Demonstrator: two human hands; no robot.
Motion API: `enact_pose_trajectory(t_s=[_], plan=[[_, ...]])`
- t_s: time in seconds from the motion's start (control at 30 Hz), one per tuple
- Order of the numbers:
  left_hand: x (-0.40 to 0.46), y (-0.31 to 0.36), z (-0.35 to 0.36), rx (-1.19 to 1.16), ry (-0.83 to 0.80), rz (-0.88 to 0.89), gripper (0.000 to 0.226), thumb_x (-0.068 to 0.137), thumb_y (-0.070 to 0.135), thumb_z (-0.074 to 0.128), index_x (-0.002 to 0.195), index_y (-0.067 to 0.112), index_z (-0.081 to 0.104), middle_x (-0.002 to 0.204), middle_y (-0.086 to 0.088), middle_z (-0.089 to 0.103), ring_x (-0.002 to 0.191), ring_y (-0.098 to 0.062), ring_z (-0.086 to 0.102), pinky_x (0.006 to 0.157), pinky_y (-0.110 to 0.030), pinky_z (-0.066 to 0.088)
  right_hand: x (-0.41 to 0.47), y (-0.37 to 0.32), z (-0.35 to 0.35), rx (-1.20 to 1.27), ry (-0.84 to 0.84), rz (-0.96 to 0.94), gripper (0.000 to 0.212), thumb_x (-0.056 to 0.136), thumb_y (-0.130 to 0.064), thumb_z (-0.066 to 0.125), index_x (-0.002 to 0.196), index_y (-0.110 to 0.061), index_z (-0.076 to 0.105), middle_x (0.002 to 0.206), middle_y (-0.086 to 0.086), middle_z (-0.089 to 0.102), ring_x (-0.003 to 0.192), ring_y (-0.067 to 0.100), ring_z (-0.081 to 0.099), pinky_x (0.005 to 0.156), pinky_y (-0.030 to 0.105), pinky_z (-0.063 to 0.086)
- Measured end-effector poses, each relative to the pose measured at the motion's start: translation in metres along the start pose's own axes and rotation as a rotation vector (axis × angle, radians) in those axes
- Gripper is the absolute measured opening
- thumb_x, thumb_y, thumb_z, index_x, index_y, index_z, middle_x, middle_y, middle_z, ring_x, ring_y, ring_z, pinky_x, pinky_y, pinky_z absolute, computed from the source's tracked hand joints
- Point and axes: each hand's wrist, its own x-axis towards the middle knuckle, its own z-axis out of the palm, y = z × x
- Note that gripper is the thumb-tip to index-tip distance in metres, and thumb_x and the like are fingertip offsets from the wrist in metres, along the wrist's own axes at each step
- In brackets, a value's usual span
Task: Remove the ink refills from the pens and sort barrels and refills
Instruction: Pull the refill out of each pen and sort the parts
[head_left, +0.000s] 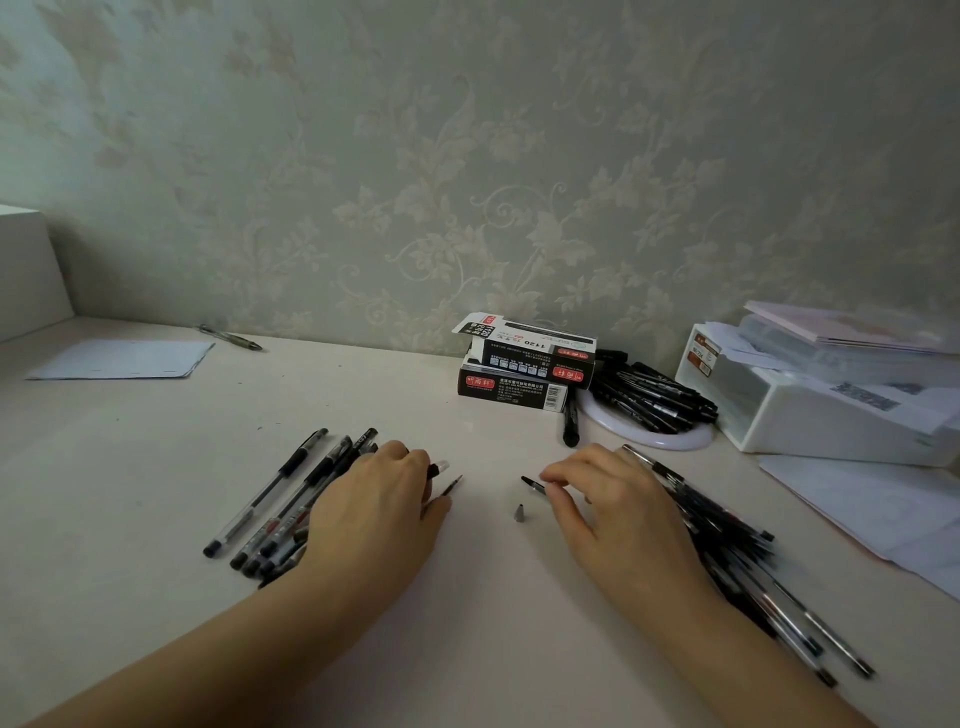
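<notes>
Centrally, toward the near edge of the pale desk (156, 467), two bare hands are seen resting on the surface. The left hand (384, 499) is curled around a pen barrel (439, 467), whose clear end pokes out past the knuckles, while a thin refill tip (453, 486) sticks out beneath the fingers; whether that tip is still seated in the barrel cannot be told. The right hand (608, 504) has its fingers bent, and a small black piece (532, 483) is pinched between thumb and forefinger. A tiny grey cone-shaped nib cap (519, 513) is left lying on the surface between the two hands, touching neither. Partly under the left hand and wrist, a row of gel pens (280, 493) is laid out roughly parallel, slanting toward the far edge. Under and beside the right hand, a loose heap of thin dark refills (737, 551) is spread toward the right edge of the desk. Near the far edge, against the wallpapered wall, two black pen boxes (524, 371) are stacked, and just beside them a pile of black markers (649, 395) is kept on a white round plate (670, 441). A white storage box (821, 421) with papers is set at the far right corner, and a sheet of paper (124, 358) with a single pen (231, 338) behind it is placed at the far left.
</notes>
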Motion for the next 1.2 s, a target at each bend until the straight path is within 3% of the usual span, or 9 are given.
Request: enact_pose_trajectory(t_s=[0.23,0.33,0.4,0.5,0.6,0.73,0.87,0.97,1.2], plan=[[0.004,0.000,0.007,0.113,-0.008,0.075,0.025,0.100,0.041,0.035,0.105,0.021,0.049,0.107,0.005,0.048,0.102,-0.013,0.052,0.066,-0.022,0.032,-0.002,0.000,0.005,0.049,-0.035,0.036,0.009,0.092,-0.022,0.065,0.095,-0.026,0.072,0.091,-0.017,0.064,0.082,0.007,0.055,0.071,0.028,0.050],[0.005,0.004,0.002,0.128,0.056,0.118,0.026,0.100,0.043,0.035,0.104,0.021,0.049,0.102,0.005,0.047,0.096,-0.014,0.053,0.067,-0.023,0.029,-0.002,-0.004,0.005,0.124,-0.007,0.058,0.009,0.091,-0.020,0.066,0.095,-0.025,0.073,0.089,-0.018,0.064,0.075,0.001,0.053,0.068,0.014,0.044],[0.006,0.009,-0.004,0.037,0.157,0.172,0.022,0.097,0.039,0.045,0.096,0.019,0.054,0.091,0.004,0.048,0.083,-0.017,0.054,0.064,-0.025,0.031,-0.001,-0.008,0.005,0.317,0.037,0.149,0.009,0.088,-0.018,0.070,0.092,-0.025,0.074,0.084,-0.017,0.067,0.069,0.003,0.058,0.063,0.008,0.042],[0.003,0.019,-0.008,-0.116,0.263,0.315,0.017,0.086,0.029,0.065,0.081,0.014,0.060,0.078,0.000,0.053,0.065,-0.020,0.055,0.055,-0.032,0.042,0.001,-0.017,0.006,0.778,-0.023,0.404,0.009,0.085,-0.016,0.074,0.090,-0.024,0.076,0.078,-0.004,0.074,0.063,0.004,0.065,0.062,0.012,0.049],[-0.001,0.025,-0.010,-0.173,0.259,0.383,0.019,0.085,0.031,0.060,0.077,0.014,0.060,0.074,0.002,0.053,0.059,-0.015,0.052,0.051,-0.025,0.039,0.003,-0.022,0.007,1.018,-0.113,0.523,0.008,0.087,-0.013,0.071,0.088,-0.017,0.077,0.074,0.007,0.074,0.059,0.010,0.062,0.059,0.017,0.051],[0.000,0.021,-0.007,-0.190,0.193,0.366,0.029,0.090,0.044,0.044,0.087,0.019,0.057,0.080,0.007,0.051,0.065,-0.012,0.049,0.057,-0.021,0.031,0.003,-0.020,0.006,1.106,-0.111,0.581,0.010,0.090,-0.015,0.067,0.087,-0.015,0.076,0.076,0.007,0.073,0.061,0.010,0.061,0.060,0.017,0.051],[0.001,0.011,0.008,-0.123,0.097,0.348,0.035,0.097,0.050,0.022,0.107,0.028,0.047,0.094,0.011,0.048,0.078,-0.011,0.043,0.065,-0.025,0.034,0.006,-0.009,0.006,1.106,0.122,0.692,0.015,0.100,-0.020,0.053,0.091,-0.011,0.061,0.079,0.008,0.072,0.061,0.011,0.057,0.061,0.023,0.050],[0.002,0.006,0.013,-0.120,0.081,0.353,0.031,0.100,0.045,0.023,0.107,0.028,0.047,0.092,0.009,0.047,0.076,-0.011,0.042,0.062,-0.025,0.030,0.006,-0.002,0.004,1.118,0.236,0.749,0.017,0.103,-0.018,0.046,0.091,-0.010,0.055,0.075,0.006,0.071,0.060,0.011,0.057,0.064,0.027,0.049],[0.002,0.005,0.014,-0.131,0.036,0.334,0.031,0.100,0.046,0.025,0.106,0.028,0.049,0.093,0.010,0.048,0.078,-0.011,0.046,0.063,-0.024,0.033,0.006,-0.002,0.005,1.180,0.209,0.756,0.016,0.103,-0.017,0.046,0.093,-0.010,0.056,0.075,0.008,0.072,0.061,0.011,0.059,0.062,0.024,0.051]])
